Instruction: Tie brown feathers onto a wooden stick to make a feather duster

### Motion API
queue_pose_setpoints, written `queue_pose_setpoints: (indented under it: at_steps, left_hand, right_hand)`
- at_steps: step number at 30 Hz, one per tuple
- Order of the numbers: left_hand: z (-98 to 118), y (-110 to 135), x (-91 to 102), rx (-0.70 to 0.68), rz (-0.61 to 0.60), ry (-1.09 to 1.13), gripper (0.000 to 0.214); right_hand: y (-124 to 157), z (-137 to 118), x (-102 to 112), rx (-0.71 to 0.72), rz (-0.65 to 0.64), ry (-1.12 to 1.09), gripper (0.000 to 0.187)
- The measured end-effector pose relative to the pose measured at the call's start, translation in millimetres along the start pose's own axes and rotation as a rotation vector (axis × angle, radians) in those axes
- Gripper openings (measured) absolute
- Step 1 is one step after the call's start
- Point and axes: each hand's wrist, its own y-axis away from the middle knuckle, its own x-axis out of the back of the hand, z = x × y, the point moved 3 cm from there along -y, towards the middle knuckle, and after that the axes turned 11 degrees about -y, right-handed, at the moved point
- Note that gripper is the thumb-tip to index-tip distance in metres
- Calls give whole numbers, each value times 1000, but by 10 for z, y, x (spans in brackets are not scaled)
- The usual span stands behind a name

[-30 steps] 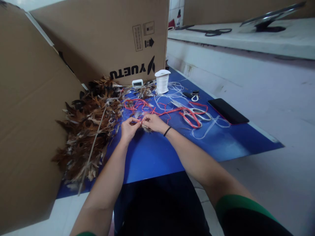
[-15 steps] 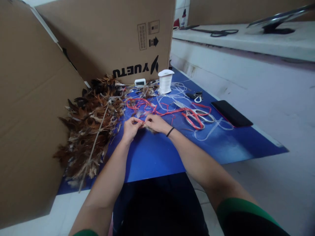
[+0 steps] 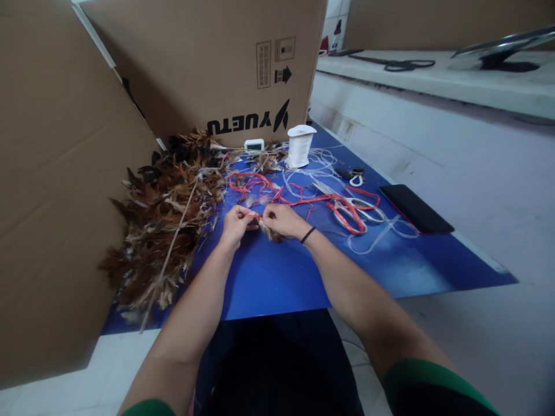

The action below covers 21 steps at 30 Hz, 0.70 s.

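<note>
My left hand (image 3: 236, 226) is closed in a pinch above the blue tabletop (image 3: 277, 283). Close beside it, my right hand (image 3: 285, 221) also pinches, with a short red stretch of ribbon between the two sets of fingertips. Small brown and pale feathers (image 3: 272, 234) stick out beneath my right fingers; how they join the ribbon is hidden. Behind my hands a tangle of red ribbon (image 3: 299, 201) runs right, over the handles of the scissors (image 3: 370, 214). Left of my hands lies a big heap of brown feathers (image 3: 160, 225) with a thin stick (image 3: 171, 245) across it.
A white spool (image 3: 299, 149) stands at the back, near loose clear ribbon (image 3: 323, 159) and a small white display device (image 3: 254, 145). To the right lies a black phone (image 3: 416, 209). Cardboard walls (image 3: 173, 63) rise left and behind. Black scissors (image 3: 403, 65) rest on a ledge.
My fingertips have drawn slightly apart, showing more of the red ribbon and the feathers under my right hand. The whole view has shifted a little, with things sitting farther right.
</note>
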Motion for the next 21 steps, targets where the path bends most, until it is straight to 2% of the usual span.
queue_pose_setpoints:
  at_steps: [11,21]
  left_hand:
    - [-9,-16,17,-60,66,-44,33]
    - [-9,-60,79,-187,133,-180,21]
  right_hand:
    - [9,-5,-1,57,8,42,9]
    - [-18,30,1,33,27,65,11]
